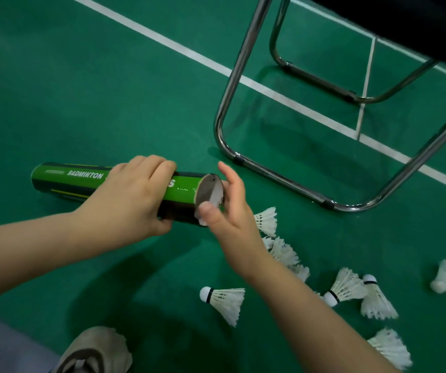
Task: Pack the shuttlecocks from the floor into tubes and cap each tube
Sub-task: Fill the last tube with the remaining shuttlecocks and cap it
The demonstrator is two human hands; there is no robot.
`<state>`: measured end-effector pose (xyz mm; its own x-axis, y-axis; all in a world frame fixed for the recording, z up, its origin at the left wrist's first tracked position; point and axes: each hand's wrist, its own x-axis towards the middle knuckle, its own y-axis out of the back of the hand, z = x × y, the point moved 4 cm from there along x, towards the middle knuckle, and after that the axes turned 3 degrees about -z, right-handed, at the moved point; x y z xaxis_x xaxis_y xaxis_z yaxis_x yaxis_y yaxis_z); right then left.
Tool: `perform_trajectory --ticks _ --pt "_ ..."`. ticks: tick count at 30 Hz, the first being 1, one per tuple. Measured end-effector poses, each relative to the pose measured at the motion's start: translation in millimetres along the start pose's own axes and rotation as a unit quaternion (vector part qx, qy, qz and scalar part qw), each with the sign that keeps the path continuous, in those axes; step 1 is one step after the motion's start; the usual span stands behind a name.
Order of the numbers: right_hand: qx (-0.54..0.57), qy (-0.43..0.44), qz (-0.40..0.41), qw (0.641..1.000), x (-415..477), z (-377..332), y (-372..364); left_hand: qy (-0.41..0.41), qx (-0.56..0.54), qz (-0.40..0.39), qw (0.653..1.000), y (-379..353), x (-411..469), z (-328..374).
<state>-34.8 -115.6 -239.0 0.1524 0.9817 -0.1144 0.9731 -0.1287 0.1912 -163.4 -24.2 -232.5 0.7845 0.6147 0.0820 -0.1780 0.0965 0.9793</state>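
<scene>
L hand [130, 195] is clenched round the middle of the green-and-black cardboard shuttlecock tube [82, 181], fingers over the top, thumb under. It holds the tube roughly level, low over the green court floor [82, 90]. Can't tell if the far end touches down.

The open mouth faces the R hand [230, 211]. A white feathered shuttlecock [215, 195] sits partway in that mouth, skirt poking past the rim. R hand isn't wrapped round it: thumb presses on the skirt's lower edge, fingers stretched nearly straight behind the mouth. So it's a push, not a grasp. Cork end and the no. already inside are hidden. No cap in view.

The loose white shuttlecocks [224, 302] lie scattered on the floor to the right, a few partly hidden behind the R forearm. A chrome tubular chair frame [232, 90] stands beyond, and a beige shoe [95, 348] shows at the bottom edge.

Risks, IMO:
- Thumb load lands on feathers, not cork, so a hard push could bend or snap vanes, esp. if the skirt is cocked vs. the rim.
- If it goes in tilted, it may jam & block the next ones.
- W/ the tube near level, loose contents could slide back out if the mouth dips.
- Squeezing mid-tube could ovalise the cardboard & add friction.
</scene>
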Motion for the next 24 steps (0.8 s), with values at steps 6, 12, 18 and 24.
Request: perform_trajectory --ticks 6,12,18,24 --pt "-0.213 -0.140 0.144 0.956 4.6 65.3 57.8 -0.022 0.000 0.004 1.000 -7.9 -0.6 6.4" --pt "-0.628 -0.223 -0.027 0.745 -18.6 129.7 66.6 -0.020 -0.024 0.022 0.999 -13.8 -3.3 4.0" --pt "-0.595 -0.186 0.003 0.782 -21.7 133.1 67.6 -0.012 -0.041 0.024 0.999 -13.8 -9.7 0.3" --pt "-0.269 -0.024 0.163 0.949 -13.9 60.4 69.0 0.020 -0.019 0.024 0.999 -11.6 -22.4 -12.3"
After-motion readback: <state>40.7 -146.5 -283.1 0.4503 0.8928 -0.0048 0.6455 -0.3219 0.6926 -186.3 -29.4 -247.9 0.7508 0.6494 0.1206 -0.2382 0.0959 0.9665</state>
